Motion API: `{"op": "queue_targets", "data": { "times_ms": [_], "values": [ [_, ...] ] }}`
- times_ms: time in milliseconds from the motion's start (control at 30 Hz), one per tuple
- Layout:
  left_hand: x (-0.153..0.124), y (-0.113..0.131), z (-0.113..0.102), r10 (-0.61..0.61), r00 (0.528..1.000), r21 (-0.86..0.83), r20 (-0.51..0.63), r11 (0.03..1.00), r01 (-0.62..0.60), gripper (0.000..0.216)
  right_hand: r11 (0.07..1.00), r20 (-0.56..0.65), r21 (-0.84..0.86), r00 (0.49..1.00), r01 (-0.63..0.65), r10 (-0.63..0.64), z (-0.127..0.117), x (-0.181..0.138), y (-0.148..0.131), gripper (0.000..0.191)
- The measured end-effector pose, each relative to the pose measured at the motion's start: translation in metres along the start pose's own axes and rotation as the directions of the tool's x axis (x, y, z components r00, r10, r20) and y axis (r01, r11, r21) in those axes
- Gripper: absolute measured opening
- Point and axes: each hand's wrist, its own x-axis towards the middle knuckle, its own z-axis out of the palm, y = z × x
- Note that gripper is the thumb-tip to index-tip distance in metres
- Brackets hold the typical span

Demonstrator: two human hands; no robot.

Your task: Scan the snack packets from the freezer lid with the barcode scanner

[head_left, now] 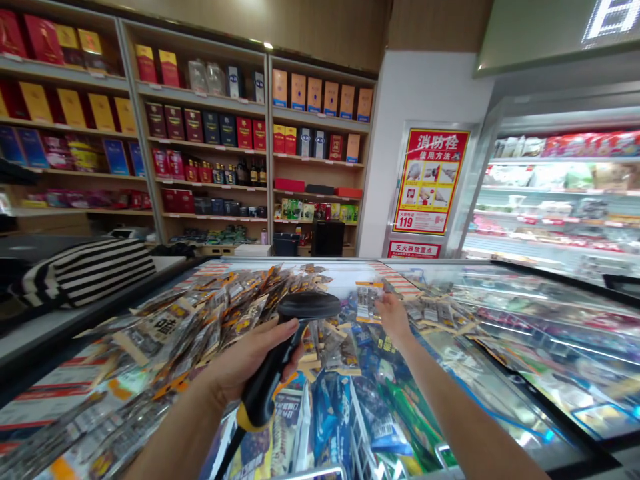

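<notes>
My left hand [237, 363] is wrapped round the handle of a black and yellow barcode scanner [309, 307], its cable hanging down behind. The scanner's head points away from me, over the freezer. Right of it, my right hand [396, 319] pinches the edge of a small snack packet [369, 301]. That packet stands upright with an orange strip and a printed label facing me. A gap separates the scanner's head from the packet. Below both hands lie loose snack packets [345, 350] and bagged frozen goods [327, 413].
A glass-topped chest freezer [500, 400] spreads in front of me. Many snack packets [170, 323] lie heaped on its left side, others on the right. A striped cloth item [90, 270] sits at left. Shelves [210, 150] of boxes stand behind; a lit open fridge [565, 193] is at right.
</notes>
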Motion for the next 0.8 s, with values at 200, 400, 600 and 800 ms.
{"op": "queue_targets", "data": {
  "times_ms": [200, 400, 600, 800],
  "values": [
    [0.000, 0.000, 0.001, 0.016, 1.000, -0.009, -0.005, 1.000, -0.016, 0.026, 0.999, 0.014, -0.050, 1.000, 0.020, -0.019, 0.002, -0.004, -0.010, 0.018],
    [0.001, -0.003, 0.002, 0.044, 0.999, 0.002, -0.009, 0.999, -0.044, 0.023, 0.993, 0.024, -0.111, 0.999, 0.028, -0.025, 0.001, -0.005, -0.009, 0.018],
    [0.001, -0.004, 0.004, 0.060, 0.998, 0.029, -0.006, 0.998, -0.060, 0.021, 0.999, 0.043, -0.048, 0.999, 0.022, -0.020, 0.003, -0.002, 0.000, 0.018],
    [0.000, 0.001, 0.001, 0.061, 0.998, 0.034, 0.012, 0.998, -0.062, 0.024, 0.999, -0.032, -0.047, 0.999, -0.017, 0.015, -0.003, 0.006, 0.012, 0.019]
  ]
}}
